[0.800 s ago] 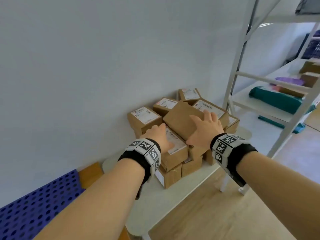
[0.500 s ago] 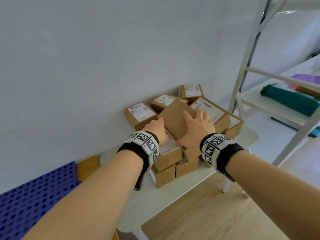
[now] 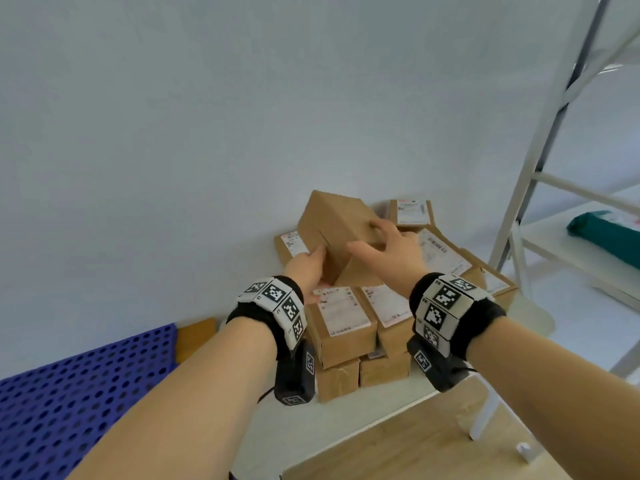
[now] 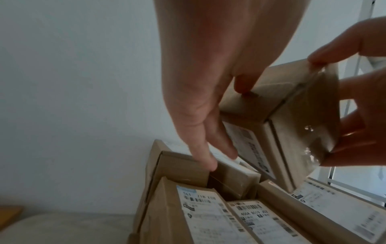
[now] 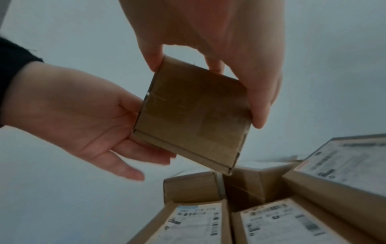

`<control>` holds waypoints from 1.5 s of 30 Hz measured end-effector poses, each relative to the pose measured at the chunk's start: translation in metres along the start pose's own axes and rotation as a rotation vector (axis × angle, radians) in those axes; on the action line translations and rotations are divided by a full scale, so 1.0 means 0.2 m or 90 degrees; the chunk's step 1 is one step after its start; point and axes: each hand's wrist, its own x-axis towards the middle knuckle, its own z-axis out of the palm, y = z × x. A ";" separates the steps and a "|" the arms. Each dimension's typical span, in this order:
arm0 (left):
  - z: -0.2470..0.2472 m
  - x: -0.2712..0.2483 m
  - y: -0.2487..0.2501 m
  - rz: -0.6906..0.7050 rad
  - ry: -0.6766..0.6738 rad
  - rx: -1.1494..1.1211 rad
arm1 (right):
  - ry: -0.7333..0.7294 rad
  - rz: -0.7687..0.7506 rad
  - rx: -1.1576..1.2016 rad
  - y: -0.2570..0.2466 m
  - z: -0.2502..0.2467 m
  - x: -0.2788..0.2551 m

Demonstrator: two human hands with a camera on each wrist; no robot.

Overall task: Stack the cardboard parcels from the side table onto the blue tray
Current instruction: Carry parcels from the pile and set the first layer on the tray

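A plain white wall (image 3: 173,116) is seen behind the pile of parcels (image 3: 349,327). White metal shelving (image 3: 540,174) stands to the right of the pile, with a green bundle (image 3: 602,237) lying on one shelf. The blue tray (image 3: 69,393), perforated all over, lies low to the left of the pile, and nothing is seen on the part in view. The pile rests on a pale side table (image 3: 346,420) over wood flooring (image 3: 415,452). Most parcels in the pile are turned label up.

One parcel (image 3: 332,230) is held just above the pile, tilted, its plain faces shown to the head camera. In the left wrist view a label is seen on its underside.

The right hand (image 3: 394,251) is laid over the parcel's near end, with thumb and fingers curled round its edges. The left hand (image 3: 304,268) is set against the parcel's left side and underside, fingers fairly straight, more supporting than clasping; the little finger appears to hang beside a parcel in the pile below.

Judged step: lifting this parcel clear, before carrying it leftward to the tray. For a clean lift, the parcel is best raised straight up until its low corner is clear of the pile, so neighbours are not dragged. A flatter left palm beneath would steady it. It is best levelled before the swing, then set down flat at a tray corner, so later parcels can be stacked squarely.
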 end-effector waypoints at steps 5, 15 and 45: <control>-0.14 -0.05 -0.01 0.081 0.061 -0.076 | -0.069 0.009 0.144 -0.06 0.17 0.04; -0.76 -0.27 -0.24 0.203 0.206 -0.018 | -0.119 -0.114 0.242 -0.44 0.62 -0.12; -2.69 -0.59 -1.20 0.023 0.309 0.044 | -0.468 0.000 0.173 -1.35 2.51 -0.67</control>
